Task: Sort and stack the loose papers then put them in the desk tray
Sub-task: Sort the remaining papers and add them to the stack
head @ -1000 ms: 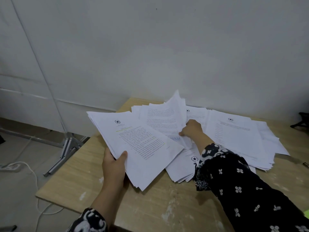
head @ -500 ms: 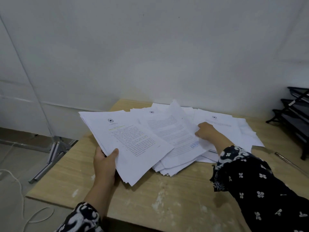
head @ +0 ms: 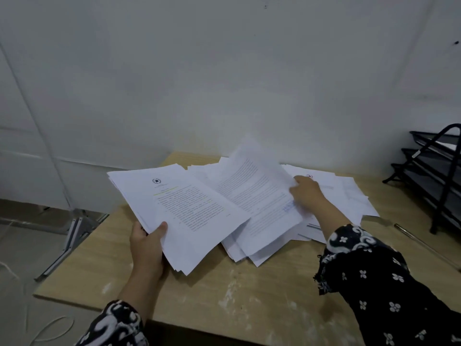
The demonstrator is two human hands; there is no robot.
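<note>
Papers, loose, white printed sheets; held partly in your hands, partly spread on the worktop [head: 224,295].

Nearest: your left hand [head: 147,248], thumb on top and fingers curled under, grips a gathered stack [head: 179,208] by its near-left corner. Top sheet bears a star emblem and yellow-highlighted lines; long axis runs from you toward the far left, edges not squared.

Middle: your right hand [head: 305,193] pinches the right edge of a lifted sheet [head: 254,186], curled up off the loose pile [head: 349,196]. That pile fans across the worktop's far side, against the wall.

Far right: black tiered desk tray [head: 434,171], well apart from both hands; right hand nearer. My guess: lifted sheet goes leftward onto the stack first.
</note>
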